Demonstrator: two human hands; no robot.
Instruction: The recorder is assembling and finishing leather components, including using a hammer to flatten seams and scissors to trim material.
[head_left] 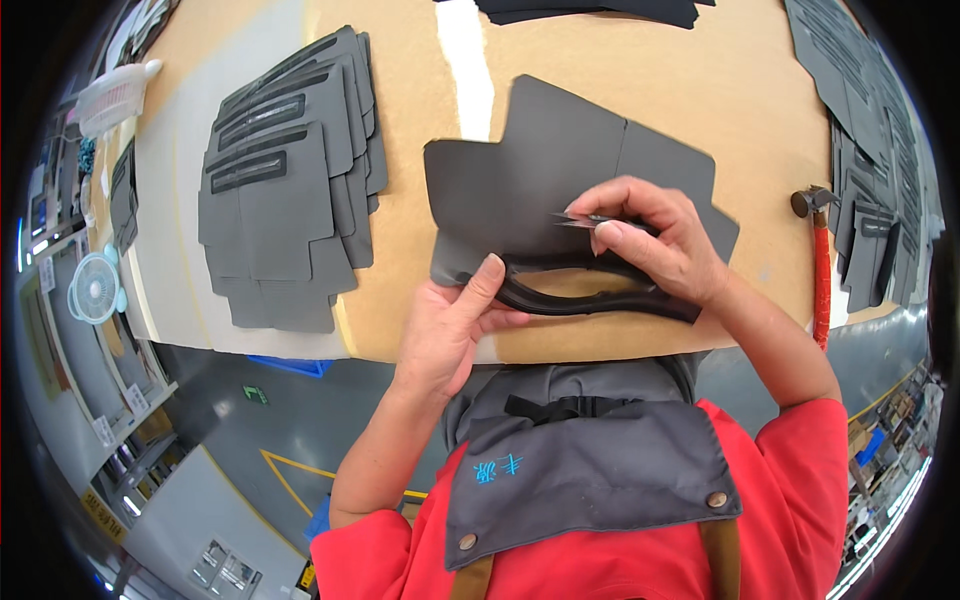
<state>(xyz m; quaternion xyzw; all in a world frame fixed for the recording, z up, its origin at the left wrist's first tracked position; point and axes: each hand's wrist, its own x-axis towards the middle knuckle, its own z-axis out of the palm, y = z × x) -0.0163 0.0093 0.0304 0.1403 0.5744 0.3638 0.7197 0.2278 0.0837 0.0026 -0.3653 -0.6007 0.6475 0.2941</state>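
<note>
A dark grey cut panel (560, 150) of sheet material lies on the table in front of me. Near its close edge is a long opening with a black raised rim (590, 302). My left hand (455, 320) pinches the left end of this rim, thumb on top and fingers beneath. Above the opening, my right hand (655, 235) grips a small pointed metal tool (578, 220), its tips toward the left. Whether it is snips or tweezers is hard to tell, as the fingers cover most of it.
Stacked grey panels with black-rimmed slots (290, 190) lie to the left. More panels (870, 150) pile up at the far right, beside a hammer (820, 250) with a red handle. Black sheets (590, 10) lie at the back. A small fan (97, 287) is beyond the table's left edge.
</note>
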